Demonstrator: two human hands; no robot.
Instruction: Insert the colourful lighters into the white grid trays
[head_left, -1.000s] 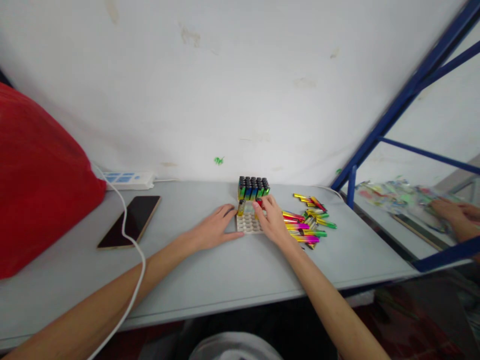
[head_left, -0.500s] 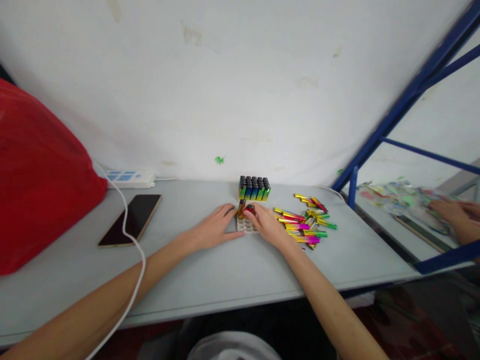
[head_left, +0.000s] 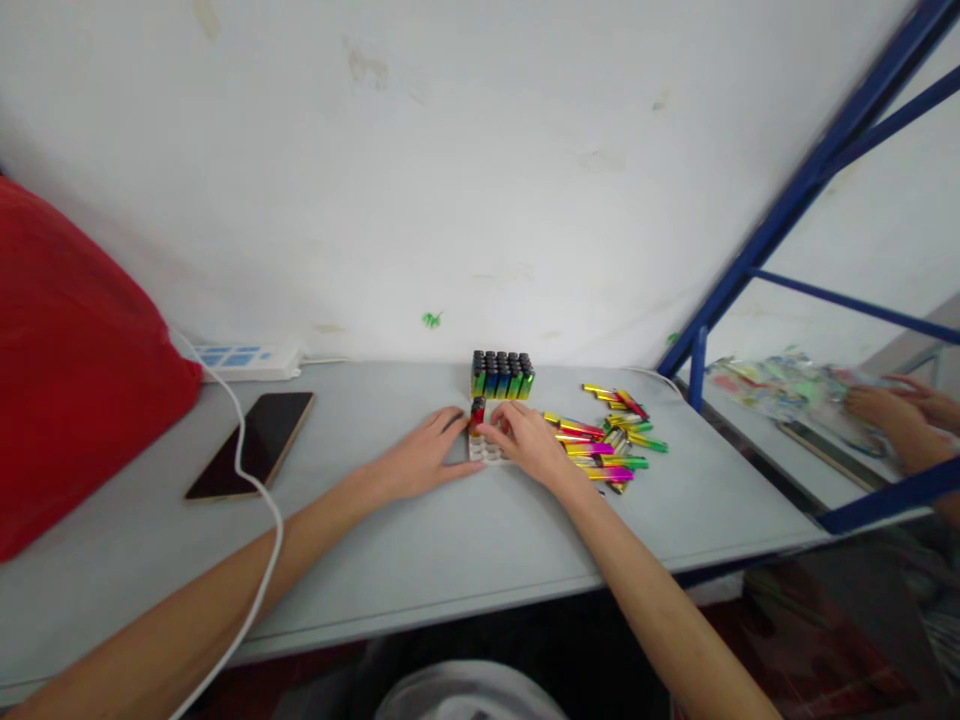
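A white tray with rows of holes (head_left: 487, 452) lies on the table between my hands. One or more lighters with dark tops, a red lighter (head_left: 478, 412) in front, stand upright at its back left corner. My left hand (head_left: 427, 458) rests against the tray's left side, thumb and fingers spread. Over the tray's right part, my right hand (head_left: 529, 440) has its thumb and index finger bent but apart, with no lighter visible between them. Just behind the tray stands a block of black-topped lighters (head_left: 502, 375) in tight rows. Loose shiny lighters (head_left: 607, 450) lie heaped right of my right hand.
A phone (head_left: 251, 445) lies to the left, with a white cable (head_left: 240, 450) crossing it. Behind are a power strip (head_left: 251, 362) and a large red bag (head_left: 82, 370). A blue metal frame (head_left: 697, 370) stands right; beyond it another person's hands (head_left: 889, 415) handle clear plastic packets.
The lighter in my right hand's fingers has gone left into the tray's corner, and the fingers have come apart from it. My left hand stays at the tray. The view has shifted slightly.
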